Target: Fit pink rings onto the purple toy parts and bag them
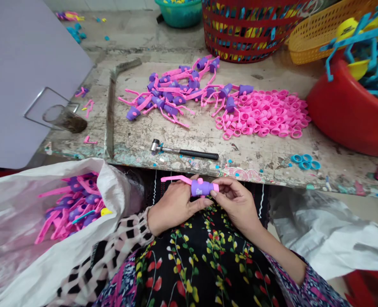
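Over my lap, my left hand (176, 204) is closed around a purple plastic piece with a long pink lever (199, 188). The lever points left. At the piece's right end, my right hand (236, 202) pinches a small pink ring (216, 187) that sits against the narrow purple end; how far it is pushed on cannot be made out. Just beyond my hands, a small hammer (189, 152) with a black handle lies on the worn table. Farther back are a heap of purple-and-pink lever pieces (171, 91) and a pile of loose pink rings (268, 113).
A white sack (112, 179) of similar pieces stands open at my left. On the table are an angled metal bar (110, 115), a glass (64, 118) and several blue rings (305, 162). A red tub (345, 111) and a red basket (240, 42) stand at the right and back.
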`<action>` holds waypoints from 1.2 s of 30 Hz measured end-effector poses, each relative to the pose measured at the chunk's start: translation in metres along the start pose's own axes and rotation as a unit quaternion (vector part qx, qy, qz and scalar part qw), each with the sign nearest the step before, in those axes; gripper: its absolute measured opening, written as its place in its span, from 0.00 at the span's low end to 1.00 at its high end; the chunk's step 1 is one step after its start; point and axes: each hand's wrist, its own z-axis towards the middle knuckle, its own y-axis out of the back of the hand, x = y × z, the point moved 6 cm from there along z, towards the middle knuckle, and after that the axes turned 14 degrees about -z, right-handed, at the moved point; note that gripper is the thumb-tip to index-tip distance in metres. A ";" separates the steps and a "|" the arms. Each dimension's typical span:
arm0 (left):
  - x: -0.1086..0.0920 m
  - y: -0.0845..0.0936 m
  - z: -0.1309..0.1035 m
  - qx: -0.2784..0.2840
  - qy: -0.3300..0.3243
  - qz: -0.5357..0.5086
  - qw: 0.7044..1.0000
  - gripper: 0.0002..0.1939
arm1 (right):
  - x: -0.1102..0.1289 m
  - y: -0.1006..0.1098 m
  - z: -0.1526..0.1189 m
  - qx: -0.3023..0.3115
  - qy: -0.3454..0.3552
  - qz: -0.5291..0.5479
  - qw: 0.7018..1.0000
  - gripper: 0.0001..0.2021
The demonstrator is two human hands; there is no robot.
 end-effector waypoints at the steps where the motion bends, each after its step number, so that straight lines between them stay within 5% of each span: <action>1: -0.001 0.002 0.000 -0.012 0.004 0.026 1.000 0.26 | -0.001 0.000 0.000 -0.004 -0.001 0.004 1.000 0.07; 4: 0.000 0.001 -0.002 -0.027 0.013 0.029 0.999 0.27 | -0.001 -0.001 0.000 -0.014 0.005 -0.001 1.000 0.07; 11: 0.016 -0.009 -0.002 -0.041 0.057 -0.180 0.981 0.31 | 0.005 -0.001 -0.004 -0.017 0.035 -0.024 0.999 0.07; 22: 0.024 -0.010 0.003 -0.040 0.134 -0.297 0.945 0.30 | 0.008 0.000 -0.007 -0.019 0.049 -0.058 0.997 0.07; 36: 0.006 -0.005 0.002 -0.011 0.084 -0.399 0.913 0.20 | 0.015 -0.002 -0.008 0.008 0.085 -0.073 0.994 0.06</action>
